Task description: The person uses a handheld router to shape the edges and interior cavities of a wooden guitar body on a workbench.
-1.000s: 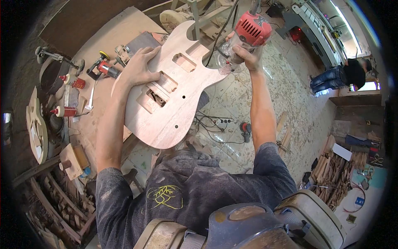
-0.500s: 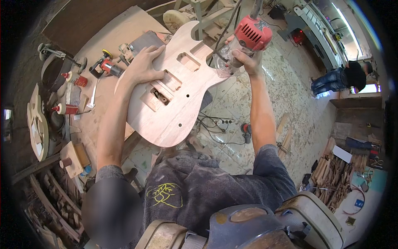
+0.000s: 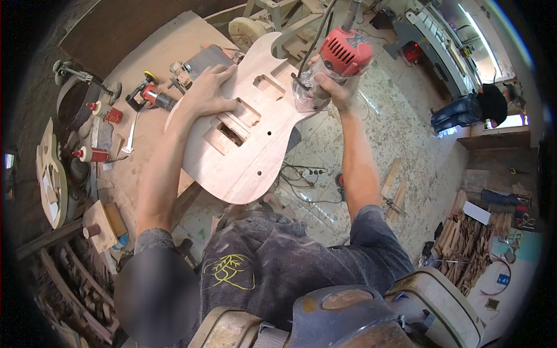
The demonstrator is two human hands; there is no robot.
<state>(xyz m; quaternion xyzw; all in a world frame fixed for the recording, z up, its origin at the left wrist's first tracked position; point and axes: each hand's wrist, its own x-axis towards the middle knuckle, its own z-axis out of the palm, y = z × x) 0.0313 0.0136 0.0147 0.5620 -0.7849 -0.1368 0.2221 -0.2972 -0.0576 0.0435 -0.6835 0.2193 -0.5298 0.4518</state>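
A pale, unfinished electric guitar body [image 3: 232, 180] with routed pockets and small round holes lies in front of me, its rounded end toward me. My left hand [image 3: 212, 93] presses on its left side, thumb by the middle pocket and fingers spread toward the far edge, holding it. My right hand [image 3: 336, 90] is wrapped round the lower part of a handheld router [image 3: 346, 53] with a red motor housing and a clear base. The router stands at the far right end of the body, by the neck pocket; its bit is hidden.
On the bench [image 3: 180, 35] at left lie a red-and-black power tool [image 3: 155, 97], a wrench [image 3: 131, 133] and glue bottles [image 3: 106, 112]. Another guitar body [image 3: 52, 180] leans far left. Cables [image 3: 301, 180] trail over the dusty floor. A person [image 3: 478, 107] stands far right.
The guitar body has shifted slightly to the right under my left hand. My right hand and the router have moved a little to the left along the body's end.
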